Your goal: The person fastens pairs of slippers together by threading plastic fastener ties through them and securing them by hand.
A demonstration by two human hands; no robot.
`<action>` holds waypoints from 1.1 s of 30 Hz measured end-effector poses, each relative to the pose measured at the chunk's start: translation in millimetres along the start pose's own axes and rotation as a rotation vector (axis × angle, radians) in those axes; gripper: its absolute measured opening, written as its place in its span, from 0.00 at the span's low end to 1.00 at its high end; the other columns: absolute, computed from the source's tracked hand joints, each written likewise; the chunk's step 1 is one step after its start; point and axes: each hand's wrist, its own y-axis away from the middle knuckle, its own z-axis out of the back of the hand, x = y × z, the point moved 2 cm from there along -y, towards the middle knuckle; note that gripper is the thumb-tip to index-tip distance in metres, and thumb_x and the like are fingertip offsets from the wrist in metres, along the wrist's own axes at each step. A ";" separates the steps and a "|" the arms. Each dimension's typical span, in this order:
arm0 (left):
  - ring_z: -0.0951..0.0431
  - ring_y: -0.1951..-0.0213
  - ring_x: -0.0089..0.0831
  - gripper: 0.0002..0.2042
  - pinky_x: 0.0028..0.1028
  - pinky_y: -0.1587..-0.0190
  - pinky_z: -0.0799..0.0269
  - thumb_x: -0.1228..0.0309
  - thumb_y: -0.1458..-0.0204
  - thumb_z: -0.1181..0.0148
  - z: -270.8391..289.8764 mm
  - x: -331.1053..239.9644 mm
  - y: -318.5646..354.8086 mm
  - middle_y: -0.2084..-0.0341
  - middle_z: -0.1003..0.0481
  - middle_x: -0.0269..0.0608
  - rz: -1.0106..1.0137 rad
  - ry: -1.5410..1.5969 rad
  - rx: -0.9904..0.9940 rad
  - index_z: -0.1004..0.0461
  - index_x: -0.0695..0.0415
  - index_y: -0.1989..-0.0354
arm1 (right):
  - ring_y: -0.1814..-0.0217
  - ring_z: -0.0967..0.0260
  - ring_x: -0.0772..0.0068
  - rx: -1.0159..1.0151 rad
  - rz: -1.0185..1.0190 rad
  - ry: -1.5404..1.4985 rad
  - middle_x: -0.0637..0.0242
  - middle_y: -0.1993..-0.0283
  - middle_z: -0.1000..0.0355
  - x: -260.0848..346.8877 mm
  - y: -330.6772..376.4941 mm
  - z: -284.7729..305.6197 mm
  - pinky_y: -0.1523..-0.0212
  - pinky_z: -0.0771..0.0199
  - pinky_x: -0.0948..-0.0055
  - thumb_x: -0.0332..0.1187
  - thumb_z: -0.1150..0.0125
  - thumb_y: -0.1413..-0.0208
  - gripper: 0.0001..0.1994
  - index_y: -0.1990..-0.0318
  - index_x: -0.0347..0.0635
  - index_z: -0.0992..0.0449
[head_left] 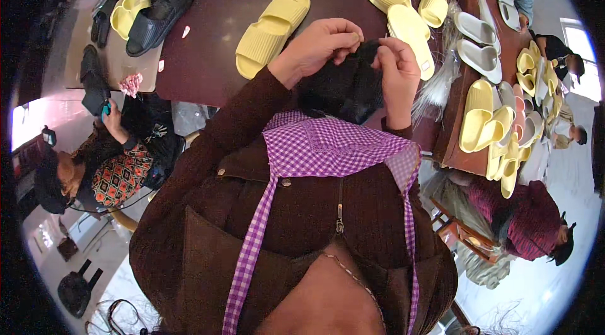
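My left hand (321,46) is closed in a pinch, thumb against forefinger, in front of a yellow slide slipper (272,35). Opposite it, my right hand (399,69) is also closed, its thumb bent toward the fingertips. Between and below the two hands is a black item (340,86) whose kind I cannot make out. Both sets of fingertips meet its upper edge. Whatever small part they pinch is too dark to tell. Just right of my right hand lies another yellow slipper (409,32), sole up, with a small white label.
More yellow slippers (433,4) lie at the table's far right. Clear plastic bags (435,92) sit beside white slippers (478,51) and a crowded pile of slippers (485,117). Black slippers (157,20) are at the left. Co-workers (116,174) sit on both sides.
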 end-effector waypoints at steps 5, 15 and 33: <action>0.34 0.79 0.17 0.07 0.16 0.78 0.38 0.73 0.48 0.49 -3.0 -2.5 1.3 0.77 0.31 0.33 0.022 -0.019 0.052 0.28 0.64 0.66 | 0.73 0.35 0.81 0.051 0.189 0.419 0.70 0.73 0.29 7.2 -3.1 -0.3 0.67 0.36 0.82 0.23 0.43 0.51 0.06 0.64 0.38 0.24; 0.34 0.77 0.15 0.08 0.16 0.76 0.39 0.70 0.46 0.49 -2.0 -1.7 0.5 0.75 0.31 0.31 0.004 -0.085 0.164 0.29 0.62 0.64 | 0.74 0.34 0.70 0.046 0.550 0.677 0.67 0.74 0.27 21.1 -3.2 0.8 0.66 0.37 0.73 0.25 0.37 0.59 0.04 0.72 0.43 0.23; 0.34 0.78 0.16 0.08 0.16 0.77 0.40 0.70 0.48 0.46 3.3 2.7 -4.1 0.77 0.31 0.30 0.025 -0.102 0.178 0.28 0.62 0.66 | 0.68 0.34 0.70 0.092 0.495 0.729 0.67 0.73 0.27 24.8 -1.4 -3.4 0.62 0.36 0.74 0.24 0.38 0.57 0.05 0.70 0.42 0.23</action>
